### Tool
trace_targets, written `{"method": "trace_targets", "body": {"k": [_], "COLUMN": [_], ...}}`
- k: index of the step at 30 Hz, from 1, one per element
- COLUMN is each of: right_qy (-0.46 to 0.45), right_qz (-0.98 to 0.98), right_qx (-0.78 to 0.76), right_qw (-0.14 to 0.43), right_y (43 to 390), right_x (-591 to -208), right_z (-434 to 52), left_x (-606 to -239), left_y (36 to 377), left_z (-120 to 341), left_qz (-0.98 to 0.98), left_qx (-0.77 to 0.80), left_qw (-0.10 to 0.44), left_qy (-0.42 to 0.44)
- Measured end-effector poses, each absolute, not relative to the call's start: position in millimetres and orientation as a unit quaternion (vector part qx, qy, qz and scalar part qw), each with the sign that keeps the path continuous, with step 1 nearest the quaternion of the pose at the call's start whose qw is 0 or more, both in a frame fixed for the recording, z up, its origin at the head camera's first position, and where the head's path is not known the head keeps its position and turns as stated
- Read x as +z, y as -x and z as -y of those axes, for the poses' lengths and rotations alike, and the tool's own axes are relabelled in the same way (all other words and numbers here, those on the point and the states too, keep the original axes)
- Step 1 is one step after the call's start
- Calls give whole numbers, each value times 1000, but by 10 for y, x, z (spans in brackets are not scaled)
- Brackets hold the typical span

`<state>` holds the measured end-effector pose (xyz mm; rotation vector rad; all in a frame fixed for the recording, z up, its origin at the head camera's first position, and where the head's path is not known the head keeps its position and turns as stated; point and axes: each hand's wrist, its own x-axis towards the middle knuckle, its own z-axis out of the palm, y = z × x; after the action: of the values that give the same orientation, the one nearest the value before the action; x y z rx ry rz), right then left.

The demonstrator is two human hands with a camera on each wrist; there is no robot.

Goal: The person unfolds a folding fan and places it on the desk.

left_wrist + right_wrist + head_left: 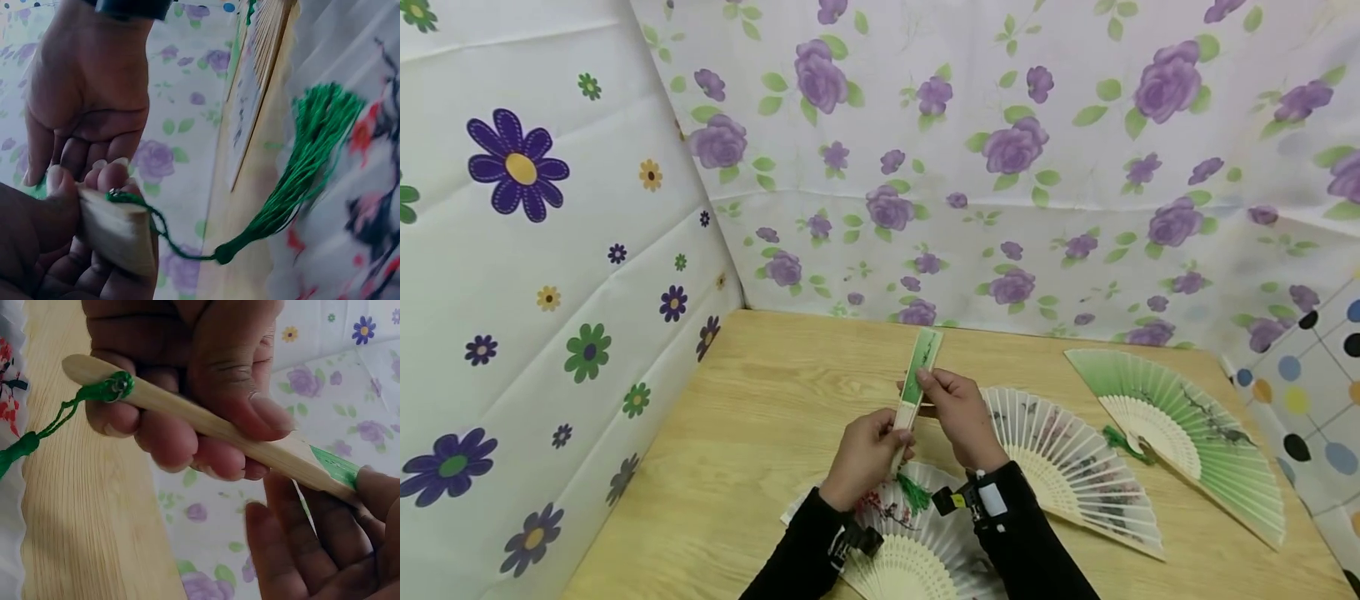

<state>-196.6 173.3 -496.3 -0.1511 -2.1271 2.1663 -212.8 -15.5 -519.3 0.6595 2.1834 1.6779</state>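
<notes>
A folded green hand fan [922,367] with pale wooden ribs stands tilted upward between both hands. My left hand [867,457] grips its lower, wooden end, thumb on one face and fingers curled behind, as the right wrist view shows. Higher up, my right hand [958,417] pinches the green part between thumb and fingers. From the ring at the fan's base hangs a green tassel [319,144]. Below the hands an open white fan [917,554] with red blossoms lies on the table, partly covered by the forearms.
Right of the hands, a second open white fan [1075,454] with grey and pink flowers lies on the wooden table [737,400]. Farther right is an open green fan [1210,433] with its own tassel [1123,442]. Flowered cloths [955,200] hang behind and at the left.
</notes>
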Motion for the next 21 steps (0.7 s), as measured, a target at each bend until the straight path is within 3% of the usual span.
{"method": "trace_targets", "body": {"k": [12,17,21], "right_qy": [157,129,81], "right_qz": [644,660,678], "right_qx": [732,727,725], "right_qw": [154,142,86], "right_y": [1946,1953,1958], "right_x": [-4960,-4974,-5011], "right_z": [-1598,-1637,-1731], "left_x": [-5237,-5247,-5266], "left_y": [2043,2054,2077], "left_z": [42,30,44], "left_qz": [-720,-700,-682], "left_qx": [657,672,681], "left_qw": [154,184,212], "left_qy": [-158,-155,-161]}}
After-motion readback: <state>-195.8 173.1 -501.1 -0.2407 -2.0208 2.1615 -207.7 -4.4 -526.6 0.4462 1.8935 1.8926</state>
